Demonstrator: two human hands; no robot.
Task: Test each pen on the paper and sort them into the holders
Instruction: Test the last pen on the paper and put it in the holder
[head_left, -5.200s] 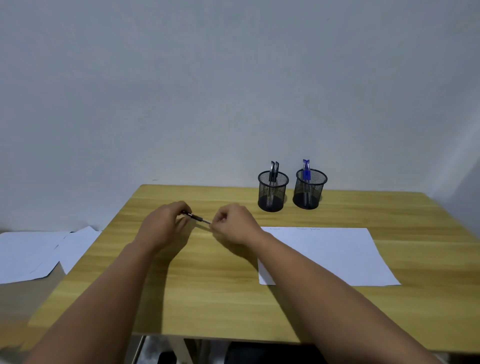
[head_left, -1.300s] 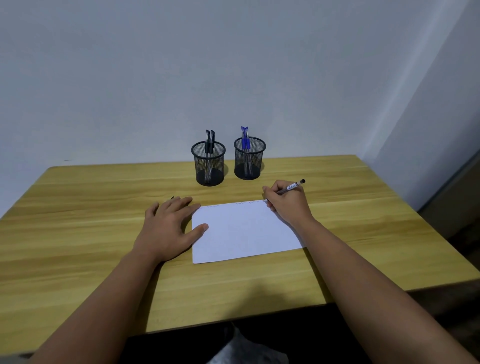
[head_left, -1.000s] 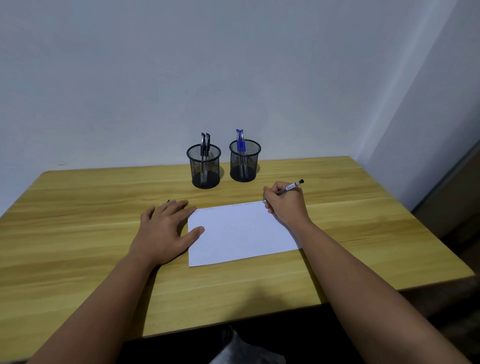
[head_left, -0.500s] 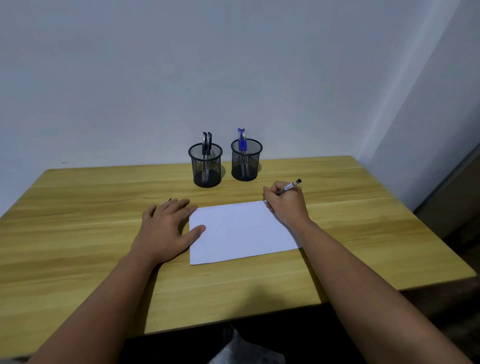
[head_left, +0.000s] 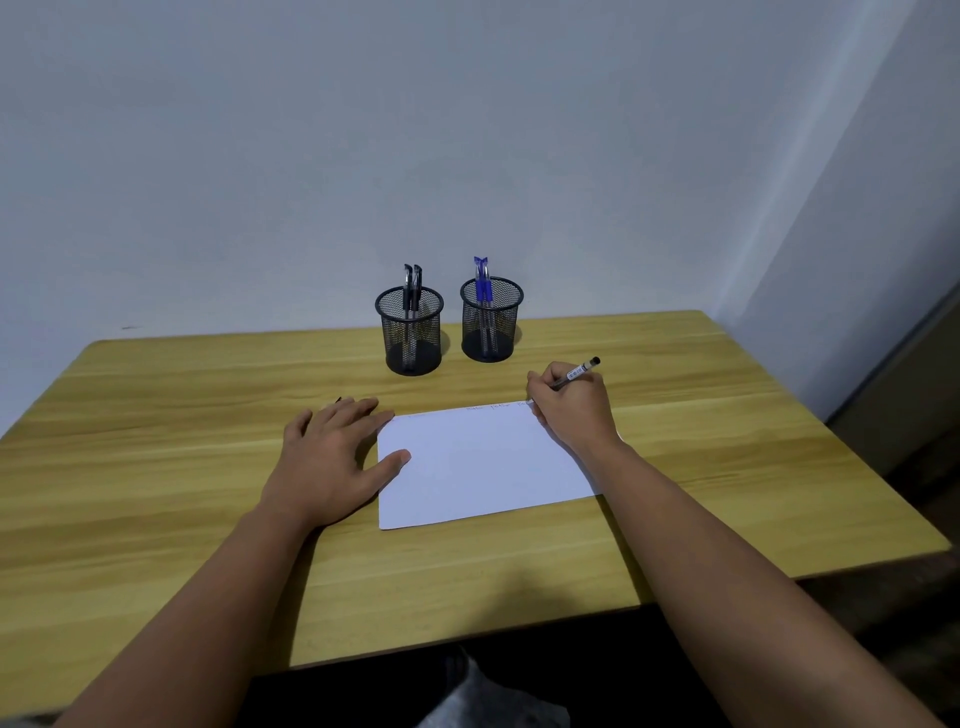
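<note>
My right hand (head_left: 571, 408) grips a clear pen with a black end (head_left: 577, 372), its tip down at the far right edge of the white paper (head_left: 483, 462), where faint scribbles run along the top. My left hand (head_left: 332, 457) lies flat on the table, thumb pressing the paper's left edge; a small black piece, maybe the cap (head_left: 338, 400), peeks out past its fingertips. Behind the paper stand two black mesh holders: the left holder (head_left: 410, 332) has black pens, the right holder (head_left: 491, 322) has blue pens.
The wooden table (head_left: 156, 467) stands against a white wall, with a wall corner at the right. The table's right and front edges are close to my arms. Dark floor shows beyond the right edge.
Five seconds ago both hands pulled the pen and cap apart at the table's left. In the last second the right hand kept the pen tip on the paper; the left hand stayed put.
</note>
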